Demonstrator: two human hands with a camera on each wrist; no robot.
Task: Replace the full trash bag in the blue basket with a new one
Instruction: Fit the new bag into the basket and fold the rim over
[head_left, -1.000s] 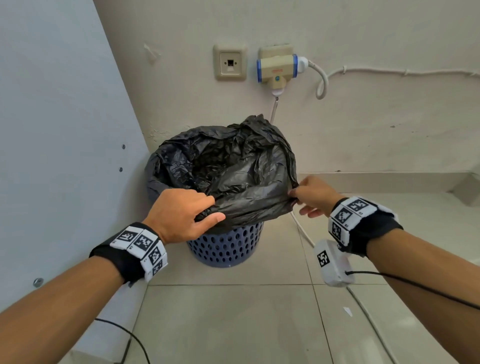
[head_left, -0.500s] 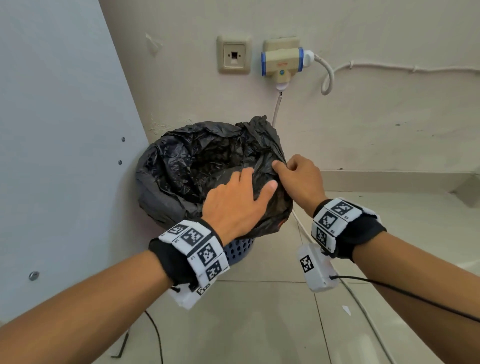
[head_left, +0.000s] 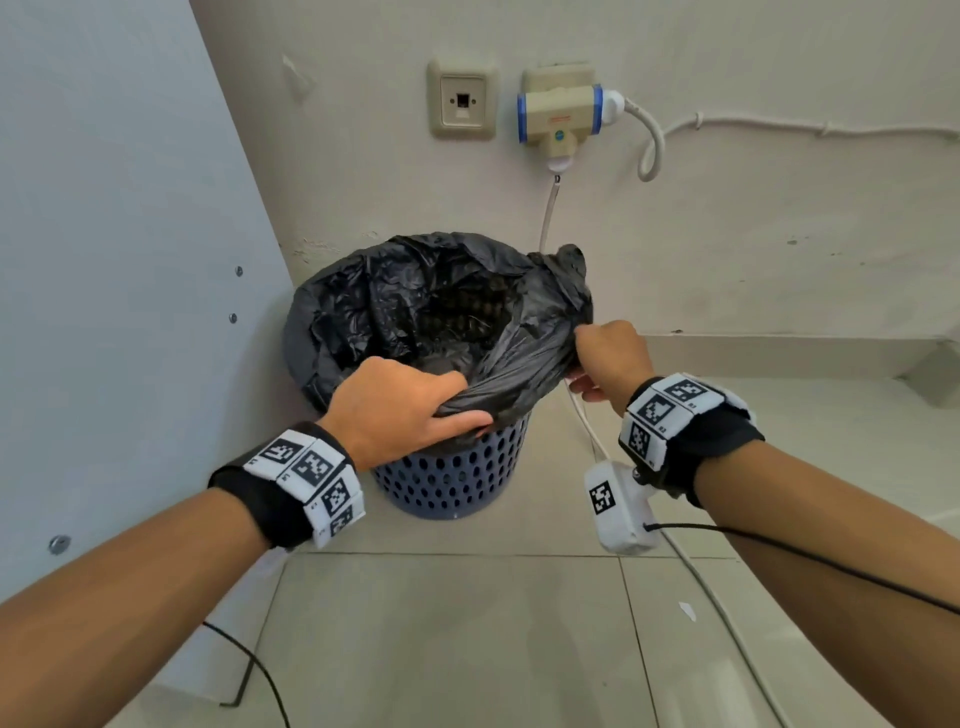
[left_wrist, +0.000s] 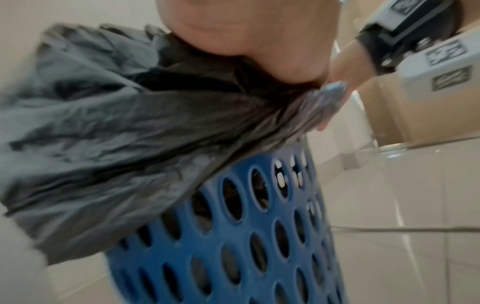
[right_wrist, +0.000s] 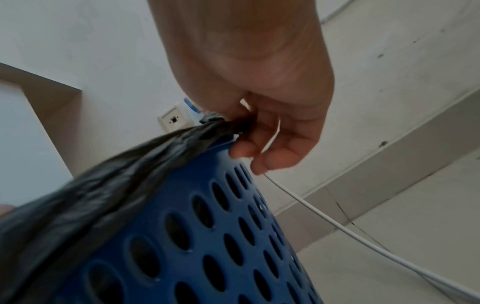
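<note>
Your left hand grips a bunched fold of the black trash bag at the near rim of the blue basket. Your right hand pinches the bag's edge at the rim's right side. The bag sits in the basket, between and beyond your hands, mouth open.

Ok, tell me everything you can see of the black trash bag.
The black trash bag is thin, crinkled, glossy plastic lining the blue basket, its mouth open and its edge folded over the rim at the left and back. The left hand grips the near edge; the right hand pinches a gathered bunch at the right. Its contents are too dark to tell.
</note>
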